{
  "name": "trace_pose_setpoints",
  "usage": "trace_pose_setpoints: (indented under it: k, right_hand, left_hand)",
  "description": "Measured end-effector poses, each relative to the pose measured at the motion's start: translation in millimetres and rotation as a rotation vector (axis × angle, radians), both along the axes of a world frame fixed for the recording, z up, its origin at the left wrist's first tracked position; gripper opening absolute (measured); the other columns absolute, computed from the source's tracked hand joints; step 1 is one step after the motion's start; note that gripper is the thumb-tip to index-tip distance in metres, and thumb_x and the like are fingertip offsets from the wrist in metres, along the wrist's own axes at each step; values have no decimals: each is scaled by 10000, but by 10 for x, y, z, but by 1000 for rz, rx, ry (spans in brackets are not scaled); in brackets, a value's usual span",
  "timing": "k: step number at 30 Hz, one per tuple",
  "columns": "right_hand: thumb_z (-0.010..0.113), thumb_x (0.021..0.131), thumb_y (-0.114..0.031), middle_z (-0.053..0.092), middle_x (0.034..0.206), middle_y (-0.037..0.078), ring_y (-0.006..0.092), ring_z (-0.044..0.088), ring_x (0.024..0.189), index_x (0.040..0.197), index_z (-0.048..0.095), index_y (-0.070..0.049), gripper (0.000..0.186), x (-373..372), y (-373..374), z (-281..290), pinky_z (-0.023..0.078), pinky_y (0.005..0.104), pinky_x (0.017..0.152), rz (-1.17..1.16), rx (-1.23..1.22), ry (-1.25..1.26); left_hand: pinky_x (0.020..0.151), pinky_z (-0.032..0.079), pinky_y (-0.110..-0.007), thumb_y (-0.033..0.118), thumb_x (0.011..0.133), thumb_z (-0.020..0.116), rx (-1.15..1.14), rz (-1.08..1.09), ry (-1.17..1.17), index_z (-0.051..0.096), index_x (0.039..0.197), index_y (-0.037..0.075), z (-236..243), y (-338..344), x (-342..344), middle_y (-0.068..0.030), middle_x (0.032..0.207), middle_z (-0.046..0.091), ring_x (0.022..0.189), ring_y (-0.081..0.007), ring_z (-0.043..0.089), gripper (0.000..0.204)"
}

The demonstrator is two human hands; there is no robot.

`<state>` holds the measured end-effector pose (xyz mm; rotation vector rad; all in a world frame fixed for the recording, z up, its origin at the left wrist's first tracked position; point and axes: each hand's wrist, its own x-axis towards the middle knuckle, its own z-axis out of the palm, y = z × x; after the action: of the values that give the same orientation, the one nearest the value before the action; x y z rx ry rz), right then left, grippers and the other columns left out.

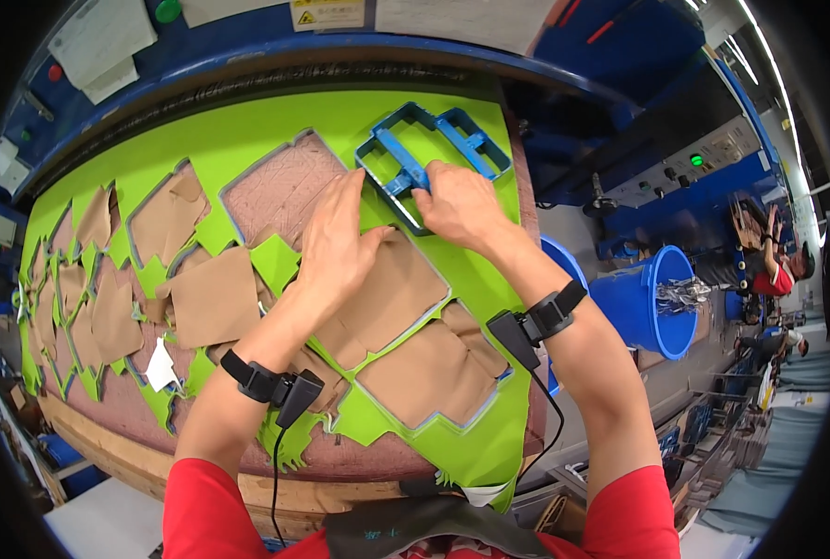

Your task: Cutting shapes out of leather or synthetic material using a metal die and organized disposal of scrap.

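Note:
My right hand [460, 203] grips the crossbar of a blue cutting die [394, 152], an open frame with several compartments. The die rests on a bright green sheet [452, 455] near its far right corner. My left hand [336, 244] lies flat beside the die, fingers stretched out, over the edge between a cut opening and the green material. Under and below that hand is a tan cut piece [387, 298]. Another tan piece [424, 377] sits in its cut outline nearer to me. Several more, like this tan piece [215, 300], lie loose toward the left.
Through one cut opening shows the scored reddish board [280, 186]. A blue beam [247, 63] runs along the back. Blue bins [631, 303] stand to the right, below a control panel [704, 163] with a lit green button. A person in red [776, 279] is farther right.

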<state>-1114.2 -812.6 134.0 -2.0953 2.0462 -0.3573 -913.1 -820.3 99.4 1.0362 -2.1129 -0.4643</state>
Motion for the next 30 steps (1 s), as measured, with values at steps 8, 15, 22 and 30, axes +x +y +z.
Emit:
trace_pose_setpoints:
  k: [8,15,22,30]
  right_hand:
    - [638,913,-237,685,969,275,448,666,916,957,611,49,290,-12,40,-56,516,514,836,11,-18,-55]
    - [639,912,-246,687,965,279,453,669,906,958,610,56,307,-18,40,1,520,514,833,31,19,-93]
    - [653,887,-284,693,924,286,457,675,901,978,637,51,348,-116,-32,36,527,515,827,34,46,-106]
    - [666,862,-247,683,818,290,465,674,849,894,627,56,307,-58,-60,6,518,529,789,39,22,-103]
  left_hand:
    - [1025,462,-488,53,802,777,109,49,49,427,1424,-74,-184,50,-129,-310,1337,561,1242,-468,548,725]
    - [1051,462,-464,68,807,785,17,165,7,451,1424,-47,-269,95,-143,-291,1381,552,1284,-435,544,711]
    - [1088,422,-504,84,818,782,-24,130,-22,461,1418,-36,-255,120,-173,-326,1365,541,1319,-479,490,691]
    - [1083,426,-508,87,787,811,-33,89,7,445,1433,-23,-227,124,-130,-318,1376,528,1303,-476,497,750]
